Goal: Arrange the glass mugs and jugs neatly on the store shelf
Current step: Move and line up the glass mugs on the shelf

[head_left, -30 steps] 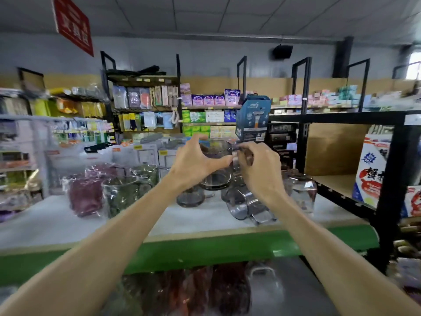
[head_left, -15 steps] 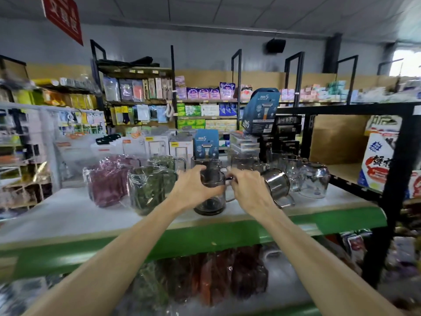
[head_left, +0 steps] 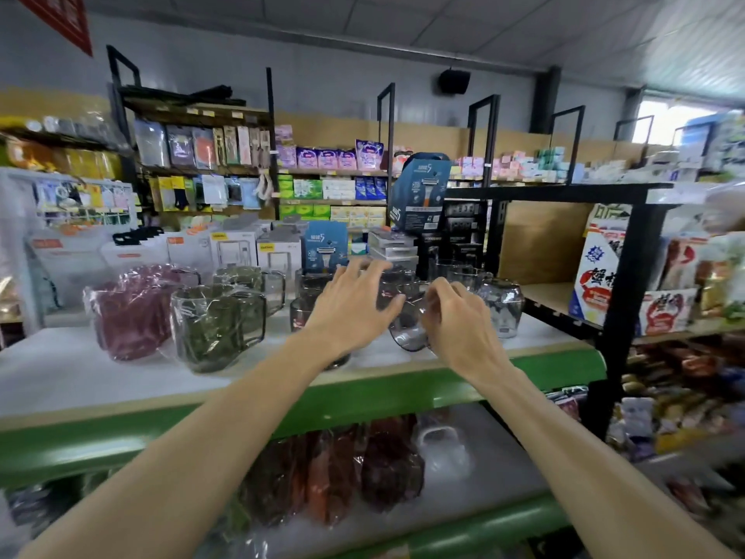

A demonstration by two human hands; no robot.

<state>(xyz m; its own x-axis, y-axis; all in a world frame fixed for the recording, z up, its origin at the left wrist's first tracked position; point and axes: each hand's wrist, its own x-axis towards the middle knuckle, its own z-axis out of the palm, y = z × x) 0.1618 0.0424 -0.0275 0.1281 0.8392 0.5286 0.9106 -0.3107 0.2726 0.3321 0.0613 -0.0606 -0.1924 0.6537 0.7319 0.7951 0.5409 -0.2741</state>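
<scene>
Wrapped jugs point(head_left: 169, 312) stand left of mugs point(head_left: 407, 316) on shelf point(head_left: 60, 381).

Only a large "5" reads clearly, printed on the tilted blue razor box point(head_left: 419, 191) and again on the smaller blue razor pack point(head_left: 325, 246) on the shelf; Chinese characters on the white crab-print carton point(head_left: 600, 272) at right are too blurred to make out.
</scene>
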